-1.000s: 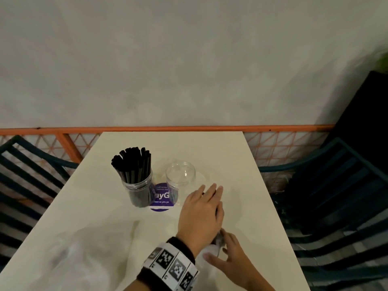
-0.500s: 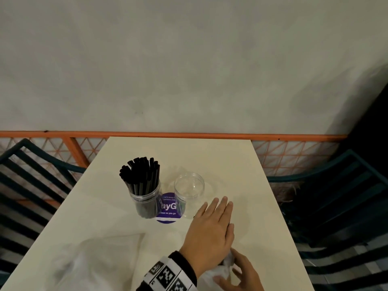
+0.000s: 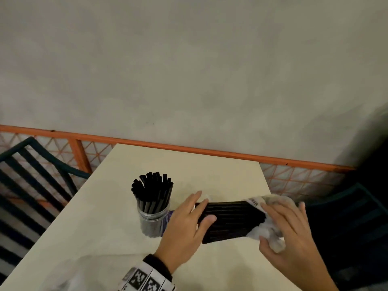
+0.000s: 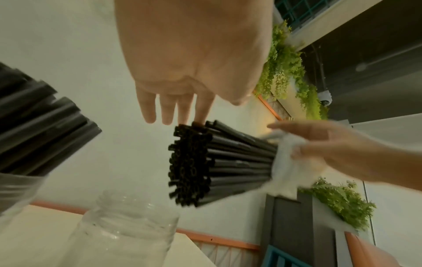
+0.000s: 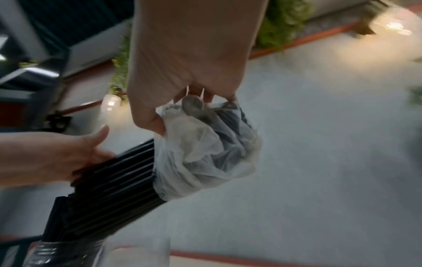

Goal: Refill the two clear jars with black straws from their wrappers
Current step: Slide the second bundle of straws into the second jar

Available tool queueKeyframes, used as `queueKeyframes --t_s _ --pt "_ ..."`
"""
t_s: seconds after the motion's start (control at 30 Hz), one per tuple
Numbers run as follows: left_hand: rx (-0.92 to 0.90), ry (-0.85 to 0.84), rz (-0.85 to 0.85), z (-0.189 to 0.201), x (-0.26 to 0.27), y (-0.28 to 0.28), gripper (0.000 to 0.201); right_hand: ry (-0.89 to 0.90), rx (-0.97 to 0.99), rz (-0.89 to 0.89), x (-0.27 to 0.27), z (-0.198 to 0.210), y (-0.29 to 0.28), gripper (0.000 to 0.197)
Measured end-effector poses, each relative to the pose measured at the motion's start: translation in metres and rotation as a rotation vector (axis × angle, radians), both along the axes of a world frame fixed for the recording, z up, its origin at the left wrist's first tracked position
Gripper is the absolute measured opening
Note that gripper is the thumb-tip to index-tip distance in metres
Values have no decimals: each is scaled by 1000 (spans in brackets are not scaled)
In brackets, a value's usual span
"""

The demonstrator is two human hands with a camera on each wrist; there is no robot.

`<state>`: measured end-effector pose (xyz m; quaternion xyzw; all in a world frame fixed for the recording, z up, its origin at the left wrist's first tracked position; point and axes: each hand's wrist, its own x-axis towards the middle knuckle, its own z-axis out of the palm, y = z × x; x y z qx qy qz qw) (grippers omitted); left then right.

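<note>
A clear jar (image 3: pixel 154 215) packed with black straws stands left of centre on the cream table (image 3: pixel 105 227). The empty clear jar (image 4: pixel 128 231) sits just below a bundle of black straws (image 3: pixel 231 219), which hangs level above the table; in the head view only a bit of that jar's rim (image 3: pixel 206 195) shows. My right hand (image 3: pixel 270 225) grips the white wrapper (image 3: pixel 270 203) bunched round the bundle's right end (image 5: pixel 205 153). My left hand (image 3: pixel 201 208) lies with straight fingers against the bare left end, one fingertip (image 4: pixel 200 117) touching the straw tips.
A crumpled empty wrapper (image 3: pixel 69 276) lies at the table's near left. A purple sticker (image 3: pixel 170 215) peeks out beside the full jar. Dark slatted chairs stand left (image 3: pixel 31 175) and right (image 3: pixel 346 217). An orange rail (image 3: pixel 189 148) and a grey wall close the far side.
Both hands have come up from the table's near edge, lifting the straw bundle forward over the empty jar. The wrapper is now bunched at the bundle's right end and the black straws are bared.
</note>
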<state>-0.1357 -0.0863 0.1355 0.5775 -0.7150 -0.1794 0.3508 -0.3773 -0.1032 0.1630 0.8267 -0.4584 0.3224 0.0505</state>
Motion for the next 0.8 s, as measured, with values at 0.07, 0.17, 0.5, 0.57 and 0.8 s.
queueKeyframes --t_s 0.07,0.17,0.5,0.57,0.8 --pt "40 -61 -16 -6 -4 -15 101 170 -62 4 14 26 -19 58" --pt "45 -52 10 -24 -14 -40 119 373 -125 77 31 51 -46 55" --pt "-57 80 207 -77 -20 -81 102 701 -212 234 79 57 -82 54" --pt "-37 -10 226 -84 -19 -83 95 745 -195 250 81 52 -84 53" --pt "77 73 222 -93 -11 -74 106 882 -218 304 105 38 -87 50"
